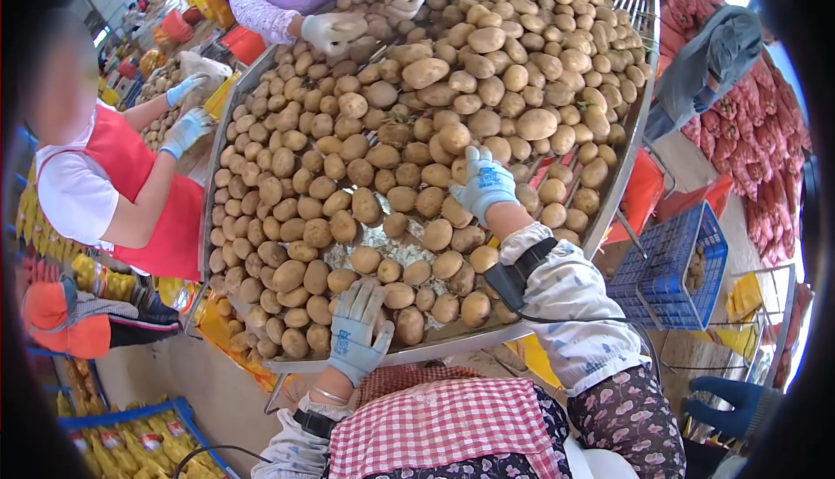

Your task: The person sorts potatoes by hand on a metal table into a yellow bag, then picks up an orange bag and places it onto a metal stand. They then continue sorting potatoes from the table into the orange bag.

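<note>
Many potatoes [287,209] are heaped on a metal-edged sorting table [622,174]. My left hand [358,333], in a light blue glove, lies palm down with fingers extended on the potatoes near the front edge. Farther out and to the right, my right hand [484,185], gloved the same way, reaches over the heap with its fingertips against potatoes. Its fingers are extended, and nothing shows in its grasp. Between the hands the potatoes are sparser, and patches of the pale table surface show through.
A co-worker in a red apron [170,218] stands at the left, and another's white-gloved hands [335,33] are over the far side. At the right are a blue crate [670,266], red buckets [639,192] and red mesh sacks [757,131]. Yellow bags [143,444] lie at lower left.
</note>
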Demonstrator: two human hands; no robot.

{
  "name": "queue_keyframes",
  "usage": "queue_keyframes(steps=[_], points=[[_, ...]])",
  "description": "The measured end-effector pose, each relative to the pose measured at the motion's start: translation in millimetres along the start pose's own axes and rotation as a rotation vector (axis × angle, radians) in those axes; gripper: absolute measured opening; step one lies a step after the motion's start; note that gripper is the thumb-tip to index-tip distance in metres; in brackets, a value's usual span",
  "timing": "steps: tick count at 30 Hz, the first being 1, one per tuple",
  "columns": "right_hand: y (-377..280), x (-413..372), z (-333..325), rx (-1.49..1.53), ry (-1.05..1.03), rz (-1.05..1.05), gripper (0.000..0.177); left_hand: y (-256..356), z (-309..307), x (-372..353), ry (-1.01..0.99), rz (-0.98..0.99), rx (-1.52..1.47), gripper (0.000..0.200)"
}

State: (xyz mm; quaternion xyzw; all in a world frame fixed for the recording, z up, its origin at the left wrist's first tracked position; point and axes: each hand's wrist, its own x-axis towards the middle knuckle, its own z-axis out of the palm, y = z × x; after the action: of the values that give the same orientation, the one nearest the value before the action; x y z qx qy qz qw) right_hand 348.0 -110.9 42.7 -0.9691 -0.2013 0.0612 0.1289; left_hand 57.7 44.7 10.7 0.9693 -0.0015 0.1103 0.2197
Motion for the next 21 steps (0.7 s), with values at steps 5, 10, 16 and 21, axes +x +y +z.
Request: queue_keyframes(steps=[5,10,16,21], points=[[4.4,9.8,6.0,0.1,0.117,0.003,0.051,-21.2,-5.4,5.4,0.113,0.002,-0.07,0.059],[25.8,-26.9,-11.1,1.815,-0.006,0.256,0.041,-25.9,-19.2,54.4,0.031,0.039,-0.34,0.061],[-7.6,-80.5,4.8,2.363,-0.524,0.164,0.05,-0.9,-36.0,119.3,0.033,0.176,-0.635,0.065],[-76.3,-115.3,-13.3,2.21,-0.359,0.761,0.051,10.5,-33.8,144.6,-0.166,0.202,-1.1,0.062]])
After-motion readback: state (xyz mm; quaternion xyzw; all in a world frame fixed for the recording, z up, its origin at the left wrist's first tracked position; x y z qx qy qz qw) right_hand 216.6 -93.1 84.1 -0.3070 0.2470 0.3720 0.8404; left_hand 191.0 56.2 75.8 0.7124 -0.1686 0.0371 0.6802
